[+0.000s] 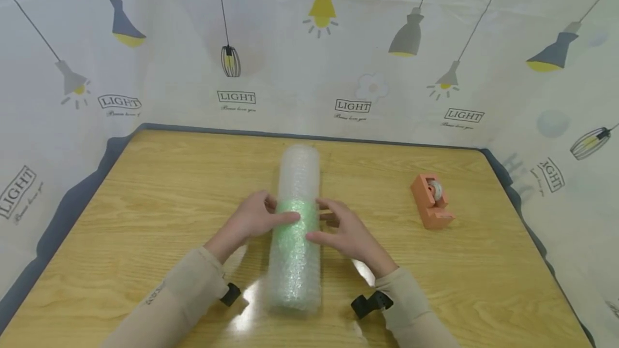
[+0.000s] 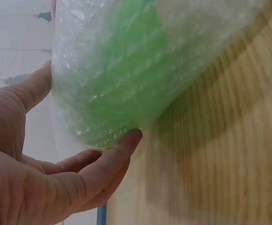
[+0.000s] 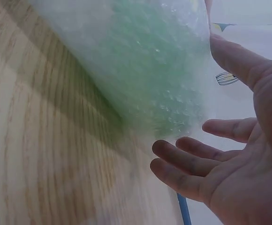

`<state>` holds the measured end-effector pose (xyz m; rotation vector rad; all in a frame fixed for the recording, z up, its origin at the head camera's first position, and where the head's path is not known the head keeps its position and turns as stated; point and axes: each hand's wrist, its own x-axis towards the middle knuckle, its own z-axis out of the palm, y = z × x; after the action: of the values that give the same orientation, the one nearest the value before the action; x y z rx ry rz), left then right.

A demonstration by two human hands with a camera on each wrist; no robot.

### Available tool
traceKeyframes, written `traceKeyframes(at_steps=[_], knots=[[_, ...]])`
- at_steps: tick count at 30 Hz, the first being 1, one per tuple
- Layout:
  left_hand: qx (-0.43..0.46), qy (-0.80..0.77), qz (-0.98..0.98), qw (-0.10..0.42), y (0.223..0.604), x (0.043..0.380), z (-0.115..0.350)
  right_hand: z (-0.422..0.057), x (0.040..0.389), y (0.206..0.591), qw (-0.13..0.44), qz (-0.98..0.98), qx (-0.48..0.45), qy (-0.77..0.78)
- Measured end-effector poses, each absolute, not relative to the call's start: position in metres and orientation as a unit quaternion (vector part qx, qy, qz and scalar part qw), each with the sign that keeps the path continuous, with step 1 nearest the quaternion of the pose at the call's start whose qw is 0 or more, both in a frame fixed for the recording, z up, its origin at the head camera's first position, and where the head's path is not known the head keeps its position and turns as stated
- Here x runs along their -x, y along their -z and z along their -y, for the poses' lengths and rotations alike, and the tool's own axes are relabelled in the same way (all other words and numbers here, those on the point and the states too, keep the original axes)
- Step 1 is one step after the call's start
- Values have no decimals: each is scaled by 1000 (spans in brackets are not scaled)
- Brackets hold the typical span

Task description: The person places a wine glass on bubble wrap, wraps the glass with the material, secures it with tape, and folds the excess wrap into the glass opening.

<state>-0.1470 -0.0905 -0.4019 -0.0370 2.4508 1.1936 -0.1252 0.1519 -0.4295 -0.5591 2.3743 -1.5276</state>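
A long roll of clear bubble wrap (image 1: 297, 278) lies lengthwise on the wooden table, with something green (image 1: 295, 235) showing through its middle. What the green thing is stays hidden under the wrap. My left hand (image 1: 253, 216) holds the roll from the left side, thumb across its top and fingertips along its lower side, as the left wrist view shows. On the other side is my right hand (image 1: 345, 230), its thumb tip against the wrap. In the right wrist view the fingers (image 3: 187, 161) of that hand are spread and loosely bent, close beside the roll.
An orange tape dispenser (image 1: 430, 203) with a roll of tape stands at the right of the wooden table (image 1: 169, 203). A white cloth (image 1: 290, 69) printed with lamps surrounds the table's back and sides. Black straps (image 1: 372, 304) hang from both wrists.
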Motion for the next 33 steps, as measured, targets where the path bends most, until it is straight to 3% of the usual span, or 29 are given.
traceKeyframes(at_steps=[18, 33], knots=[[-14, -501, -828, 253, 416, 152, 94, -157, 122, 420, 66, -866, 228, 440], [-19, -365, -914, 177, 382, 142, 71, -144, 117, 418, 66, -890, 194, 408]])
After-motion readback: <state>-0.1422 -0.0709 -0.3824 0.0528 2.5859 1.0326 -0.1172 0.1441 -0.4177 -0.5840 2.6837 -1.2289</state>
